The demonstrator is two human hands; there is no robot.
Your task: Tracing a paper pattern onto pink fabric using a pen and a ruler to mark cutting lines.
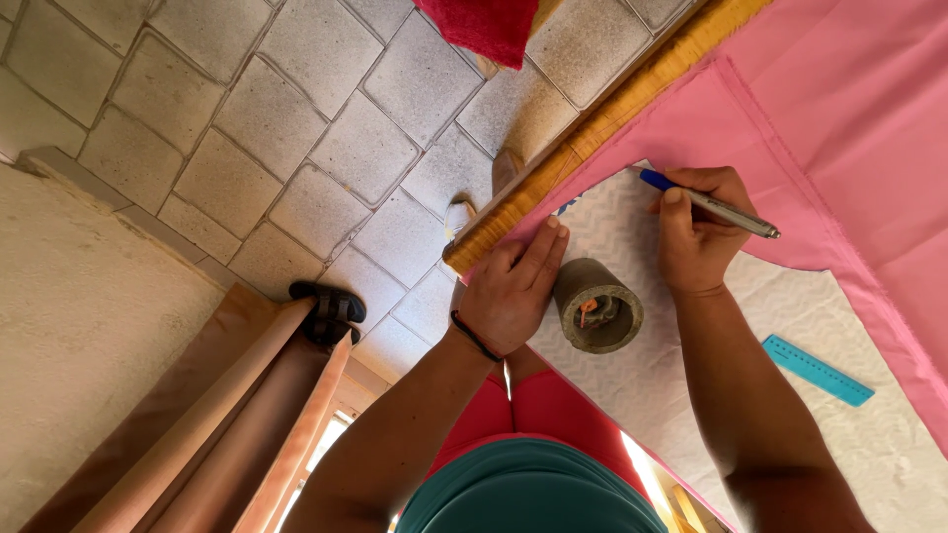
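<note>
Where the pink cloth [790, 109] folds to a corner over the white-covered surface [869, 444], the pen [706, 202] lies almost level across the right hand [696, 232], its blue end pointing back toward the wooden edge [592, 133] and its metal end poking out the other side. That hand is closed around the pen, thumb on top, right at the cloth's hem. The left hand [513, 291] sits just beside it, nearer the wooden edge, flat and holding nothing, fingers spread and pressing the cloth corner down. Between the two wrists stands a grey cylinder [597, 306], open end up, touching neither hand as far as I can tell. A blue ruler [818, 370] lies well apart, beyond the right forearm. The cloth's edge runs slantwise away from the pen, so the right hand is the one on it.
</note>
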